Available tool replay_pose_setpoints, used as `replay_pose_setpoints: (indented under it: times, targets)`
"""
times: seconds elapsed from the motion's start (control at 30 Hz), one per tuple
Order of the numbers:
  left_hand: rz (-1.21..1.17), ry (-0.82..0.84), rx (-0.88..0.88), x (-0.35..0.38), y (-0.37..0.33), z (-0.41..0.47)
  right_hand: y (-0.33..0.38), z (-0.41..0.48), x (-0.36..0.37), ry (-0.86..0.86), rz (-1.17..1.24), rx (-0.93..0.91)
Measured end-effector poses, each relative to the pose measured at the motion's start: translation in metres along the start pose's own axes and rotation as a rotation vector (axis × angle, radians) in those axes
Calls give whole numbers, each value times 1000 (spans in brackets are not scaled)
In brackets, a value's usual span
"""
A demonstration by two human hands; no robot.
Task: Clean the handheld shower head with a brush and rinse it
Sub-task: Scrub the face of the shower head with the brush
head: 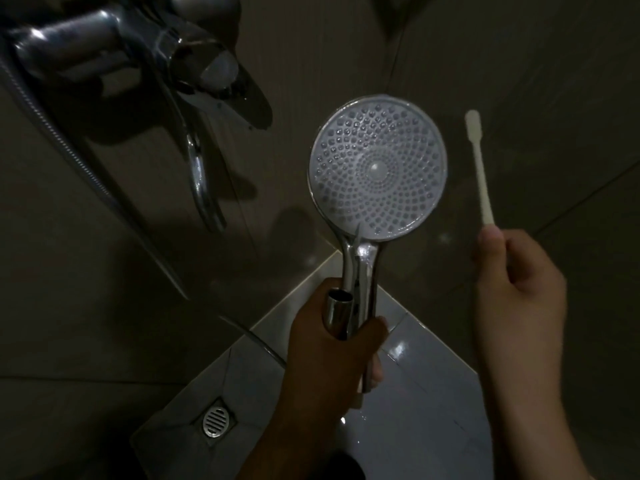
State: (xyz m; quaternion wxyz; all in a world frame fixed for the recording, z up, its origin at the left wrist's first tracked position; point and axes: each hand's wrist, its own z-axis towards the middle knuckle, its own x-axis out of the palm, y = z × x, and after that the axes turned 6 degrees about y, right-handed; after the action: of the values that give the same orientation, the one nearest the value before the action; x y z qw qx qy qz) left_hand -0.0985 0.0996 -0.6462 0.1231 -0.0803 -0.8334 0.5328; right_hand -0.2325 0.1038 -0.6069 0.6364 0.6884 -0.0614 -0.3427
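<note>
The shower head (377,168) stands upright at centre, nozzle face toward the camera; the left hand (329,344) grips its chrome handle. The right hand (519,292) pinches the brush (479,168) upright, just beside the head, not touching.

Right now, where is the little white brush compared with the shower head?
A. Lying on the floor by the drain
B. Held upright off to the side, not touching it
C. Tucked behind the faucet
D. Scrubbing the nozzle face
B: the right hand pinches the white brush upright, with a clear gap between it and the shower head, which the left hand grips by the handle.
</note>
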Motion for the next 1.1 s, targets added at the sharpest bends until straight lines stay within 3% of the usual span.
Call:
replay_pose_setpoints:
  times: [0.13, 0.3, 0.43, 0.77, 0.97, 1.1]
  targets:
    - [2, -10, 54, 2, -6, -1, 5, -6, 6, 186, -33, -41]
    - [-9, 4, 53, 1, -8, -2, -9, -2, -5, 32, -138, 8]
    - [23, 13, 16, 6, -7, -1, -8, -3, -11, -19, -9, 55]
    - [112, -32, 105, 11, -8, 6, -11, -9, 4, 340, 24, -29]
    - [60, -20, 103, 10, -7, 6, -16, -3, -3, 157, 84, -34]
    - [71, -21, 126, 12, -10, 8, -21, -10, 2, 252, 69, -13]
